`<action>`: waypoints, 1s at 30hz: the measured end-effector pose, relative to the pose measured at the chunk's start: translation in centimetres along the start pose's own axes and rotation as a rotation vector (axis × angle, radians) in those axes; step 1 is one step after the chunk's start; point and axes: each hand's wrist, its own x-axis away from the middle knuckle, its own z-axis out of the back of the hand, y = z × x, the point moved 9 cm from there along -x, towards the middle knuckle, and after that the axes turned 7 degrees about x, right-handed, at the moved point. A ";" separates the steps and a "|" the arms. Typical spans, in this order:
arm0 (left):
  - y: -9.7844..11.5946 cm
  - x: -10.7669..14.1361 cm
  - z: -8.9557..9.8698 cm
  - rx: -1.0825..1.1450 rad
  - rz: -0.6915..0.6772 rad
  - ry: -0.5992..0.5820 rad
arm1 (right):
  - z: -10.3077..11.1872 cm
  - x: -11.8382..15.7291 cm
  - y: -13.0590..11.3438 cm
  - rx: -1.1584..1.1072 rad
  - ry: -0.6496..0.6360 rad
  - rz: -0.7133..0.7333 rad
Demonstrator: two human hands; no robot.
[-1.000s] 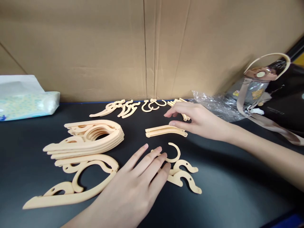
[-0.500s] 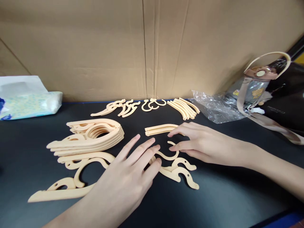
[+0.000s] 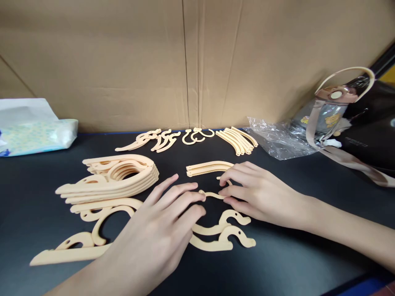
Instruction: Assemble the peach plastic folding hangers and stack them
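Note:
My left hand (image 3: 163, 222) is spread over the table, palm down, its fingers apart and one fingertip at the knobbed end of a beige plastic hanger hook (image 3: 213, 195). My right hand (image 3: 249, 191) has bent fingers closed over the middle of that hook, covering part of it. Just beyond lie two curved hanger arms (image 3: 203, 167), side by side. Nearer me are two S-shaped hanger pieces (image 3: 226, 236), their left ends hidden under my left hand. A folded hanger (image 3: 77, 253) lies left of that hand, and a stack of folded hangers (image 3: 123, 187) behind it.
Loose hanger parts (image 3: 151, 139), several hooks (image 3: 196, 135) and a row of hanger arms (image 3: 237, 140) line the table's back, before a cardboard wall (image 3: 123, 61). A clear plastic bag (image 3: 277, 142) and strapped bottle (image 3: 331, 111) stand right; a tissue pack (image 3: 40, 131) lies left.
The hook has shifted slightly away from me and turned, with my right fingers now closed over it. The S-shaped pieces now lie more apart. My left hand has barely moved.

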 end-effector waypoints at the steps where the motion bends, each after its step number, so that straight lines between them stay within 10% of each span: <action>1: 0.0 -0.1 0.2 -0.013 0.002 0.014 | 0.1 -0.1 -0.1 0.014 0.017 0.014; 18: -0.9 0.0 1.4 0.053 0.123 0.095 | 3.4 0.4 0.0 -0.054 0.251 -0.059; 30: -0.1 -1.9 1.7 -0.134 0.083 0.072 | 1.6 0.8 2.5 -0.383 0.059 -0.271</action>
